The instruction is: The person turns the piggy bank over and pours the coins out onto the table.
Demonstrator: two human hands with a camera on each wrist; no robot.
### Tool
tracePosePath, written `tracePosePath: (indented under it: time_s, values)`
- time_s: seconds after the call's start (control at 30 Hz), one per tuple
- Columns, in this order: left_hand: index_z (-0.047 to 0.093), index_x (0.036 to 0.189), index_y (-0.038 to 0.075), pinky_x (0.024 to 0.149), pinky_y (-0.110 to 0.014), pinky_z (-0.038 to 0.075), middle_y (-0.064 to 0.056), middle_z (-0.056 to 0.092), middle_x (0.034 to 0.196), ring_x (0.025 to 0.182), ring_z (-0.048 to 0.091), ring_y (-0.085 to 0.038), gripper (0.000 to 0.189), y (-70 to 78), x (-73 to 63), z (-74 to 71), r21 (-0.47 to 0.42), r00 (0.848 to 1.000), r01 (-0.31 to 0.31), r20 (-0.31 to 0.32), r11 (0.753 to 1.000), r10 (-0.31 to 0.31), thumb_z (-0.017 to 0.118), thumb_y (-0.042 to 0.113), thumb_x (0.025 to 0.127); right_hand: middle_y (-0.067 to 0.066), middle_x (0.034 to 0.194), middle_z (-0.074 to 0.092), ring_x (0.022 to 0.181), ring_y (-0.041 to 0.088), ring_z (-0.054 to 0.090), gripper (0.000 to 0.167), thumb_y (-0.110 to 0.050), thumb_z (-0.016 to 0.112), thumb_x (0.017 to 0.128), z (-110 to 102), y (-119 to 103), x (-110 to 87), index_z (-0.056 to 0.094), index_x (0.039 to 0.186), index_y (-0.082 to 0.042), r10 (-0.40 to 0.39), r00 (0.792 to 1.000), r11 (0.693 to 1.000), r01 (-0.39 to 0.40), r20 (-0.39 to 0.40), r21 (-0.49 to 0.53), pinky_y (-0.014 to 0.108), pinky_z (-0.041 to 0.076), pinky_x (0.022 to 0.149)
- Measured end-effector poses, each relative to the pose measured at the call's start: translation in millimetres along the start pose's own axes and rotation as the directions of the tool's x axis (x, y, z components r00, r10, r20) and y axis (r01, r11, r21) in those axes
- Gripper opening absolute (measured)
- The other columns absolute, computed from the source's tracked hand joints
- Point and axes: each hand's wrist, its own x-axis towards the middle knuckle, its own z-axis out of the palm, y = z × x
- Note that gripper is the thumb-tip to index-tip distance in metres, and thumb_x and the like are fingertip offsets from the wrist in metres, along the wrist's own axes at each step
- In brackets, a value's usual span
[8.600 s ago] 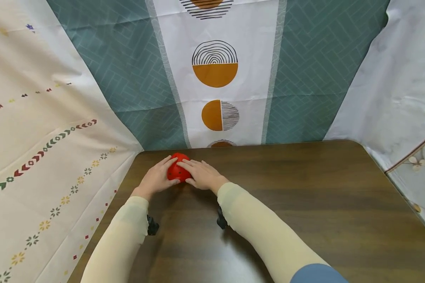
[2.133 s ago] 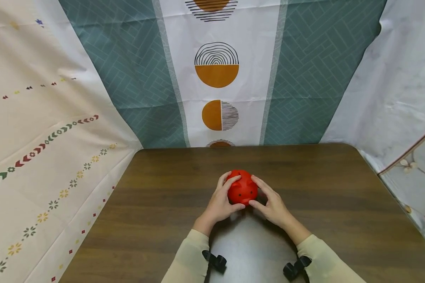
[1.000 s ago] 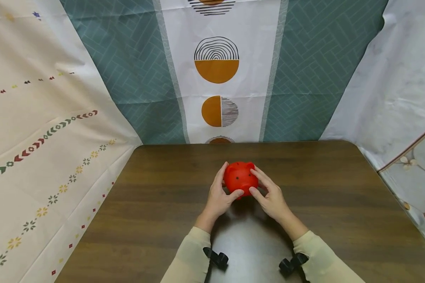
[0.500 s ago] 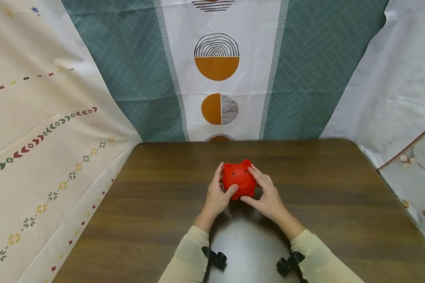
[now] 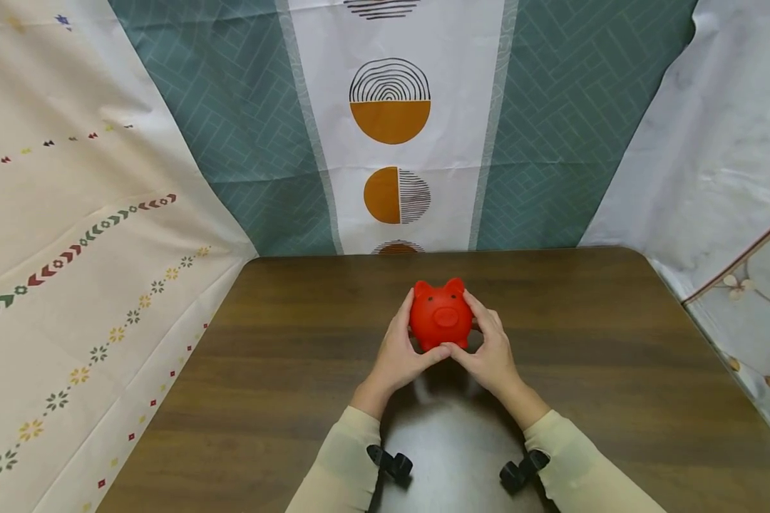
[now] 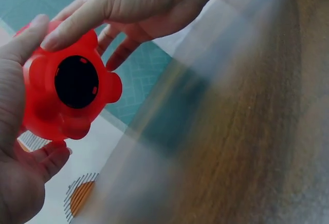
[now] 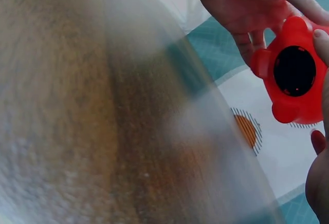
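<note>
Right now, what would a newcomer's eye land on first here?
The bright red piggy bank, just right of centre in the head view, held up over the wooden table between the left-hand grip and right-hand grip. Next, the black circle on its underside, seen from both wrists. Then the half-orange circles running down the cloth's white panel behind the table.

Head view: above and behind the left hand [image 5: 396, 356] and right hand [image 5: 493, 356], facing forward-down. Wrist views: close, below them, facing forward, both showing the red pig [image 6: 76, 81] from underneath.
</note>
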Motion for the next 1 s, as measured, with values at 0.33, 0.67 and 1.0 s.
tracePosePath:
  time_s: [0.33, 0.67, 1.0]
  values:
    - [0.011, 0.153, 0.036, 0.098, -0.041, 0.046, 0.008, 0.029, 0.152, 0.129, 0.043, -0.016, 0.103, 2.3, 1.5, -0.5, -0.06, 0.996, -0.085, 0.002, 0.995, 0.086, 0.078, 0.044, 0.076, 0.009, 0.121, 0.055, 0.099, 0.019, 0.054, 0.092, -0.013, 0.086, 0.07, -0.9, -3.6, -0.3, 0.038, 0.148, -0.017, 0.058, 0.998, 0.997, -0.056, -0.027, 0.05, 0.043, 0.053, 0.081]
    - [0.014, 0.154, 0.031, 0.09, -0.037, 0.051, 0.005, 0.035, 0.15, 0.12, 0.052, -0.021, 0.1, 3.0, -1.9, 1.6, -0.136, 0.998, -0.061, -0.014, 0.989, 0.06, 0.079, 0.04, 0.078, 0.02, 0.117, 0.054, 0.099, 0.027, 0.051, 0.085, -0.001, 0.082, 0.071, -6.8, -28.6, 3.7, 0.039, 0.143, 0.001, 0.06, 0.998, 0.997, -0.058, -0.033, 0.045, 0.04, 0.053, 0.081]
    - [0.017, 0.154, 0.022, 0.091, -0.034, 0.051, -0.001, 0.038, 0.148, 0.12, 0.053, -0.023, 0.096, 7.2, -5.5, 6.4, -0.209, 0.998, -0.042, -0.05, 0.977, 0.032, 0.078, 0.035, 0.081, 0.019, 0.12, 0.055, 0.1, 0.028, 0.049, 0.08, 0.001, 0.079, 0.072, -15.2, -48.7, 7.2, 0.04, 0.142, 0.002, 0.021, 0.999, 0.998, -0.02, -0.024, 0.062, 0.046, 0.052, 0.079]
